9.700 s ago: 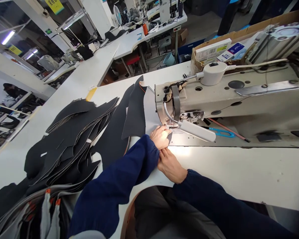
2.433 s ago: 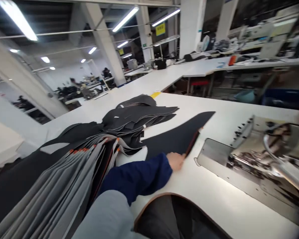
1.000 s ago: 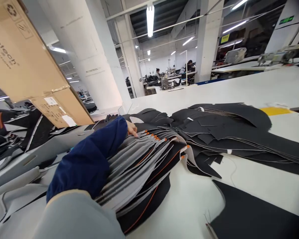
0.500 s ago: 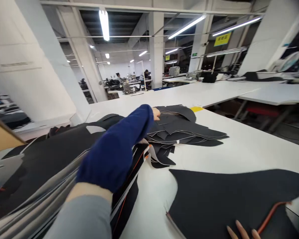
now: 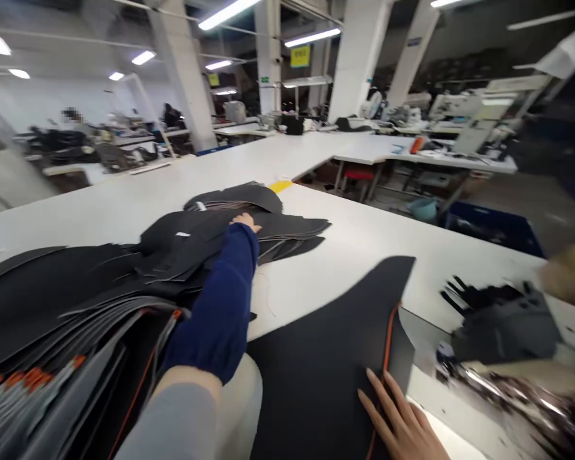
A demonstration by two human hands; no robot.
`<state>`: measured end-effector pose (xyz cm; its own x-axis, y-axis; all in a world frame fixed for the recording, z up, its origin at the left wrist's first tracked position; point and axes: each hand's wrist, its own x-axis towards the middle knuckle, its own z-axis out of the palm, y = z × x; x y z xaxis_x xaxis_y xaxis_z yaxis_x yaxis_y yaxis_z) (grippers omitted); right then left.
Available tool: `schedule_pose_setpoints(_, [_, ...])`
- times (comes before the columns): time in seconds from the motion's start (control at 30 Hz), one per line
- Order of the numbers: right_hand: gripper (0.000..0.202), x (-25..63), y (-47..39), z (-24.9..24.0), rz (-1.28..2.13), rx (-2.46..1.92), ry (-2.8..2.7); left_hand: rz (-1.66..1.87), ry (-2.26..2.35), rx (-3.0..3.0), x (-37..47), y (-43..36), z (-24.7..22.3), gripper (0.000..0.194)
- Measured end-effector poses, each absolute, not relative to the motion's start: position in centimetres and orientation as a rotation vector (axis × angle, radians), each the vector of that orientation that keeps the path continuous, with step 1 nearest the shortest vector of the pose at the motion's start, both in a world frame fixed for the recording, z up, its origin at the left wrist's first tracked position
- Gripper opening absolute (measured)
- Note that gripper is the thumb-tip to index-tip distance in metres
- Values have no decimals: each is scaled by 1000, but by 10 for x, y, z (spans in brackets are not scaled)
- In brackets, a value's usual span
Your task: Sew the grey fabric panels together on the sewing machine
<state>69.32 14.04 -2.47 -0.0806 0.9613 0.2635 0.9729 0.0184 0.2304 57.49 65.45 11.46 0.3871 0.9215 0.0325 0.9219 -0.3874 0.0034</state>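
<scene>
Just now the left hand (image 5: 245, 222) reaches far across the white table (image 5: 354, 243), its blue sleeve stretched out, and its fingers rest on the top of a stack of black cut pieces (image 5: 230, 220); whether they pinch a piece or merely touch it cannot be told. Nearer the body, the right hand (image 5: 402, 428) lies flat and released, fingers spread, on a large black panel with an orange-piped edge (image 5: 326, 345). This panel lies between the stack and the blurred sewing machine (image 5: 503, 332) at right. Beside the left sleeve sits a fanned pile of grey pieces with orange tabs (image 5: 33, 390). Beyond the table's far edge stands a blue bin (image 5: 493, 227), contents indistinct.
</scene>
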Motion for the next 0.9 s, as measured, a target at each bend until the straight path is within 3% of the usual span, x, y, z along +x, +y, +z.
schedule_pose_setpoints(0.13, [82,691,148,-2,-272,-2187,-2142,-96,-1533,-2622,578,653,118,39])
schedule_pose_setpoints(0.23, [86,691,155,-3,-174,-2221,-2094,-109,-1395,-2670,588,635,138,25])
schedule_pose_setpoints(0.33, [94,686,158,-7,-149,-2268,-2072,-310,-1046,-2834,598,579,161,15])
schedule_pose_setpoints(0.43, [95,673,154,-11,-156,-2284,-2059,-373,-384,-3181,591,485,171,7])
schedule_pose_setpoints(0.5, [93,662,147,-14,-176,-2267,-2044,5,-15,-3398,576,419,166,8])
schedule_pose_setpoints(0.6, [81,645,133,-19,-240,-2188,-2064,1021,429,-3408,558,350,145,11])
schedule_pose_setpoints(0.67, [69,635,125,-21,-305,-2131,-2078,1316,413,-3280,560,333,125,20])
schedule_pose_setpoints(0.8, [67,621,114,-25,-363,-2093,-2029,569,-377,-3219,592,326,73,46])
schedule_pose_setpoints(0.9, [66,617,111,-27,-354,-2107,-1947,320,-677,-3185,610,308,29,62])
